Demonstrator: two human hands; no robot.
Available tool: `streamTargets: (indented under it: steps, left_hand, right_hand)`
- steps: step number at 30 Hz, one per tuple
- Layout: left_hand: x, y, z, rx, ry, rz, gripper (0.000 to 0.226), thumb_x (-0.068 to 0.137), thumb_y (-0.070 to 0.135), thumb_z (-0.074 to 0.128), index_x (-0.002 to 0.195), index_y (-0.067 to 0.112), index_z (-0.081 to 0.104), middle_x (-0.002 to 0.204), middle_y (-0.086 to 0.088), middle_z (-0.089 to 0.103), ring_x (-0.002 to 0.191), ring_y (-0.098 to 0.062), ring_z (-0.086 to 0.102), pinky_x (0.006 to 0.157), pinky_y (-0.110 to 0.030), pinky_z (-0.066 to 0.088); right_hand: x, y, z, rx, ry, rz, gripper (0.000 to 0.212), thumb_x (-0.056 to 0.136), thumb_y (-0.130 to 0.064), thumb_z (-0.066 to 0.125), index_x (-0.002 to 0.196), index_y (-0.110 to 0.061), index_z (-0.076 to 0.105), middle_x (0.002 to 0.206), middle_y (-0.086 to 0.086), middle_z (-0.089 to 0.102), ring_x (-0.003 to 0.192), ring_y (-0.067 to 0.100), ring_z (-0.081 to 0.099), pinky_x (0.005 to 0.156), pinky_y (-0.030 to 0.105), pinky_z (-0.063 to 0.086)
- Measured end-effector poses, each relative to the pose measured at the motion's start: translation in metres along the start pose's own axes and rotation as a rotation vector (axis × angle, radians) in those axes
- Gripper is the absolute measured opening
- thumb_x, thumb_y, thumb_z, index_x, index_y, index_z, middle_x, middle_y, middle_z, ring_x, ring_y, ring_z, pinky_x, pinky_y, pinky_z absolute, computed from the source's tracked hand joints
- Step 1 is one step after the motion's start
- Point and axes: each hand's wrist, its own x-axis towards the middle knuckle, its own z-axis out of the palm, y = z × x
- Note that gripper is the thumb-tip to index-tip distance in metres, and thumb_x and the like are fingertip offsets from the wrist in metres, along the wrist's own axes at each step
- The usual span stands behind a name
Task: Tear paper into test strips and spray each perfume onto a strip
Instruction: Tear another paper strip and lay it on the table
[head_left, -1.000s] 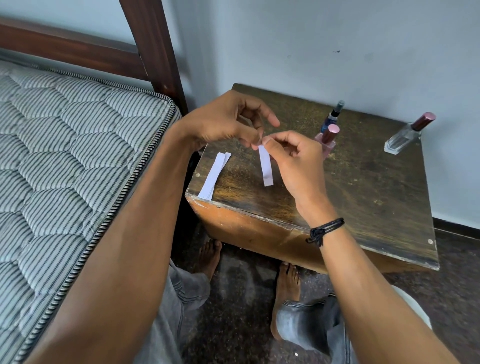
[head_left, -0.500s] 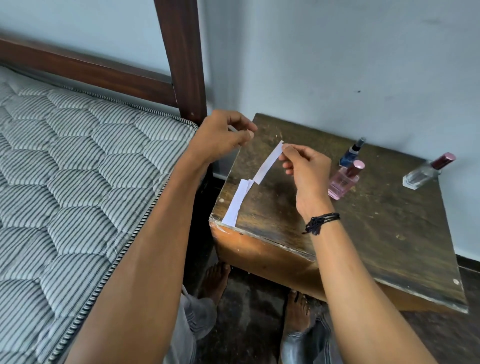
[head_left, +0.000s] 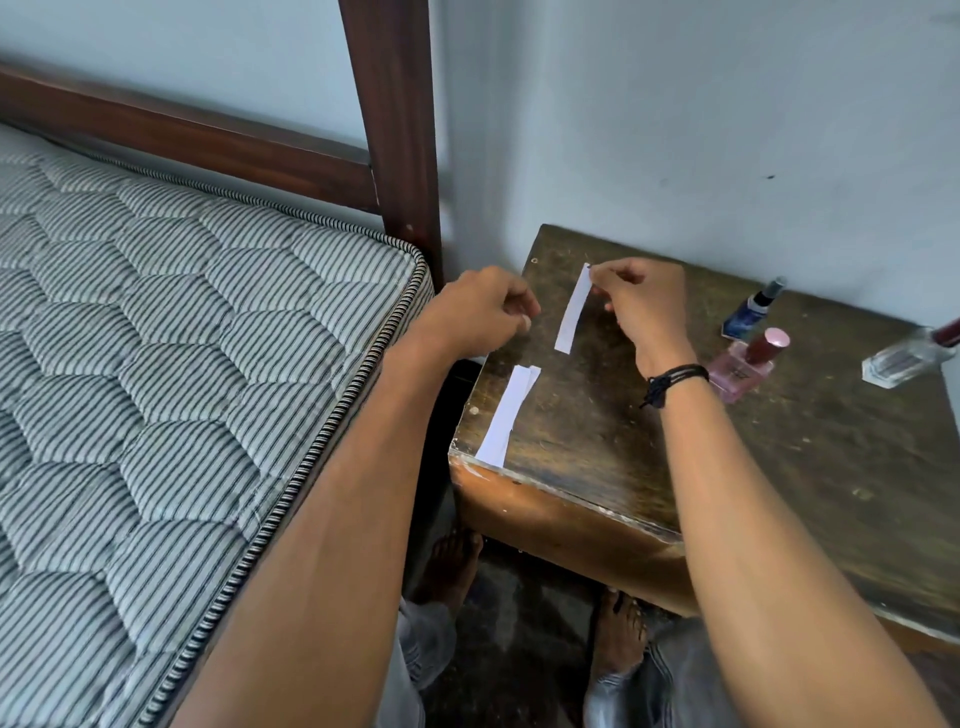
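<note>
My right hand (head_left: 639, 306) pinches the top end of a white paper strip (head_left: 573, 312), which hangs down over the back left of the wooden side table (head_left: 779, 467). My left hand (head_left: 483, 312) is apart from the strip, at the table's left edge, with its fingers curled; I see nothing plainly held in it. Two more torn strips (head_left: 506, 415) lie overlapped near the table's front left corner. Three perfume bottles stand right of my right hand: a blue one (head_left: 750, 312), a pink one (head_left: 745, 364), and a clear one with a dark red cap (head_left: 906, 356).
A striped quilted mattress (head_left: 156, 364) fills the left side, with a dark wooden bed post (head_left: 395, 130) between it and the table. The wall is close behind the table. My bare feet (head_left: 618, 629) are on the floor under the table's front edge.
My left hand let go of the strip and drew back to the left. My right hand kept the strip and holds it over the table's back left.
</note>
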Motion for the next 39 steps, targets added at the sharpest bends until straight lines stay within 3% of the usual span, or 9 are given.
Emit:
streamTargets:
  steps: [2, 5, 12, 19, 26, 28, 32, 35, 39]
  left_hand:
    - [-0.001, 0.001, 0.001, 0.006, -0.053, 0.034, 0.017, 0.087, 0.020, 0.071, 0.102, 0.027, 0.075, 0.089, 0.011, 0.066, 0.091, -0.010, 0.063, 0.096, -0.035, 0.052]
    - [-0.002, 0.000, 0.003, 0.033, -0.121, 0.076, 0.021, 0.089, 0.019, 0.071, 0.109, 0.026, 0.075, 0.099, 0.006, 0.061, 0.099, -0.013, 0.061, 0.097, -0.036, 0.050]
    - [-0.002, 0.000, 0.005, 0.061, -0.179, 0.134, 0.029, 0.089, 0.020, 0.071, 0.117, 0.028, 0.073, 0.110, -0.001, 0.055, 0.105, -0.018, 0.055, 0.099, -0.032, 0.044]
    - [-0.001, 0.001, 0.010, 0.078, -0.182, 0.142, 0.030, 0.090, 0.023, 0.071, 0.118, 0.032, 0.072, 0.113, -0.002, 0.054, 0.111, -0.022, 0.051, 0.102, -0.037, 0.043]
    - [0.000, 0.000, 0.011, 0.091, -0.186, 0.154, 0.029, 0.090, 0.025, 0.071, 0.118, 0.033, 0.073, 0.110, 0.002, 0.051, 0.112, -0.021, 0.049, 0.103, -0.039, 0.042]
    - [0.000, 0.001, 0.010, 0.092, -0.181, 0.157, 0.029, 0.090, 0.024, 0.071, 0.117, 0.032, 0.073, 0.107, 0.003, 0.051, 0.109, -0.019, 0.051, 0.101, -0.036, 0.043]
    - [-0.001, 0.000, 0.006, 0.064, -0.155, 0.136, 0.027, 0.090, 0.022, 0.071, 0.116, 0.029, 0.074, 0.100, 0.008, 0.048, 0.099, -0.012, 0.053, 0.099, -0.036, 0.046]
    - [-0.001, 0.000, 0.006, 0.055, -0.150, 0.128, 0.028, 0.090, 0.021, 0.071, 0.118, 0.027, 0.073, 0.103, 0.006, 0.050, 0.101, -0.014, 0.055, 0.099, -0.036, 0.047]
    - [-0.001, 0.005, 0.011, 0.058, -0.190, 0.149, 0.034, 0.090, 0.024, 0.072, 0.124, 0.027, 0.070, 0.117, -0.002, 0.054, 0.109, -0.019, 0.055, 0.102, -0.040, 0.045]
  right_hand:
    - [0.003, 0.005, 0.002, -0.046, -0.001, -0.029, 0.013, 0.090, -0.022, 0.074, 0.078, -0.026, 0.078, 0.079, -0.005, 0.076, 0.076, 0.012, 0.068, 0.075, 0.039, 0.058]
    - [0.008, 0.011, 0.001, -0.100, 0.015, -0.047, 0.009, 0.089, -0.026, 0.075, 0.080, -0.028, 0.078, 0.082, -0.005, 0.076, 0.080, 0.013, 0.069, 0.080, 0.043, 0.059]
    - [0.013, 0.019, 0.002, -0.128, 0.079, -0.050, 0.009, 0.089, -0.023, 0.076, 0.082, -0.028, 0.078, 0.085, -0.003, 0.077, 0.080, 0.017, 0.070, 0.079, 0.042, 0.060]
    - [0.017, 0.021, 0.005, -0.169, 0.139, -0.052, 0.016, 0.088, -0.027, 0.076, 0.074, -0.034, 0.073, 0.079, -0.012, 0.073, 0.073, 0.000, 0.065, 0.066, 0.024, 0.048]
    - [0.013, 0.018, 0.005, -0.173, 0.116, -0.056, 0.006, 0.090, -0.031, 0.074, 0.086, -0.029, 0.078, 0.088, -0.009, 0.075, 0.083, 0.011, 0.069, 0.074, 0.032, 0.055]
    - [0.011, 0.017, 0.002, -0.106, 0.081, -0.058, 0.006, 0.091, -0.029, 0.074, 0.088, -0.027, 0.079, 0.089, -0.007, 0.076, 0.076, 0.012, 0.069, 0.070, 0.033, 0.055]
    - [0.008, 0.011, -0.005, -0.014, 0.023, -0.099, 0.009, 0.092, -0.027, 0.074, 0.084, -0.031, 0.076, 0.082, -0.007, 0.073, 0.052, 0.002, 0.060, 0.046, 0.016, 0.042]
    - [0.008, 0.010, -0.012, -0.036, 0.027, -0.112, 0.010, 0.091, -0.029, 0.075, 0.083, -0.034, 0.075, 0.074, -0.017, 0.069, 0.050, -0.001, 0.059, 0.046, 0.014, 0.042]
    - [0.012, 0.018, -0.014, -0.027, 0.044, -0.079, 0.008, 0.091, -0.026, 0.075, 0.085, -0.030, 0.077, 0.079, -0.010, 0.071, 0.048, 0.000, 0.057, 0.051, 0.021, 0.042]
